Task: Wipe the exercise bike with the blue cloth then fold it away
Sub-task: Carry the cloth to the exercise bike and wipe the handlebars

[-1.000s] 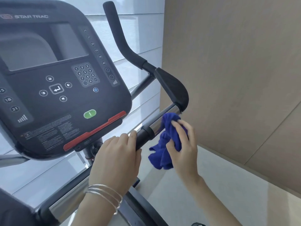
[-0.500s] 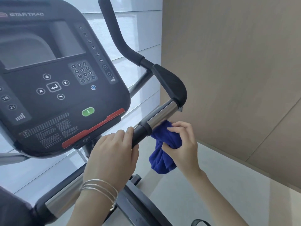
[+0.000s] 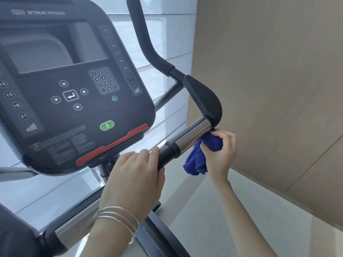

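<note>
Your right hand [image 3: 220, 154] has carried the bunched deep-blue terry cloth [image 3: 196, 160] outward under the bar, from the middle of the polished sleeve to its far end. Your left hand [image 3: 133, 175] has kept its place.

You are partway through the wiping step on the dark grey exercise bike [image 3: 74, 145], and the folding has not begun. Its broad matte plastic console [image 3: 74, 89] carries flat membrane keys, a green oval button and a red strip along the lower edge. To the right of the console, the black foam-covered handlebar [image 3: 144, 43] rises as a curved horn. The handlebar then drops through a smooth moulded black elbow pad [image 3: 202, 99] into a mirror-bright chrome cylindrical sleeve [image 3: 193, 136] that ends in a black collar.

The cloth is soft, looped and crumpled. Its top is pressed against the underside of the sleeve right where it meets the pad, and the rest hangs loose below your fist. Your right fingers are curled tight round the wad. Your left hand wraps over the black section just inboard of the collar, fingers across the top, and steadies the bar. Thin silver bangles [image 3: 118, 217] sit on that wrist.

I'd judge the next move calls for turning the cloth up over the top of the chrome, or on to the pad. Slick metal shows smears, so keep firm, even pressure and a fresh face of towel against it.
</note>
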{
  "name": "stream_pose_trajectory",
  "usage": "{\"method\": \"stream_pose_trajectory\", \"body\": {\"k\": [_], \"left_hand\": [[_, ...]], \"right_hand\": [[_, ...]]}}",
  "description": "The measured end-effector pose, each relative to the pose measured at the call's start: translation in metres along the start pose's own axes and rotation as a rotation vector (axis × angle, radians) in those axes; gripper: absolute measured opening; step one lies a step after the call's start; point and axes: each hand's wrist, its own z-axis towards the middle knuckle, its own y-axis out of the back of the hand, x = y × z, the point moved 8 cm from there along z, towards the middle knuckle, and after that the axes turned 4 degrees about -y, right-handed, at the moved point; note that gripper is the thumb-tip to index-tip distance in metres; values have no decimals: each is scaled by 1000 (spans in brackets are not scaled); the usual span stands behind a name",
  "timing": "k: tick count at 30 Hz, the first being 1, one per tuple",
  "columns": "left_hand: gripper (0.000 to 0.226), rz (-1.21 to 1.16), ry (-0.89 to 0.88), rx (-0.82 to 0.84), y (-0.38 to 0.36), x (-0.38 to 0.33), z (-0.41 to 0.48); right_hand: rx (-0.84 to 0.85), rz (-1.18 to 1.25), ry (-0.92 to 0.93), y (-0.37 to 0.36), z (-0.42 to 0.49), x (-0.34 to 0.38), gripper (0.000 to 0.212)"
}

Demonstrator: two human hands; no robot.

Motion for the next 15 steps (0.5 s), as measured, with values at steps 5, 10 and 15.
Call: {"method": "stream_pose_trajectory", "body": {"k": [5,10,15], "left_hand": [[31,16,11,2,0,-1,0],[32,50,5,-24,2,-2,-1],[36,49,21,-1,0,0,-3]], "right_hand": [[31,-34,123,5,-17,24,26],[228,46,319,0,-67,72,31],[172,22,282,22,-48,83,26]]}}
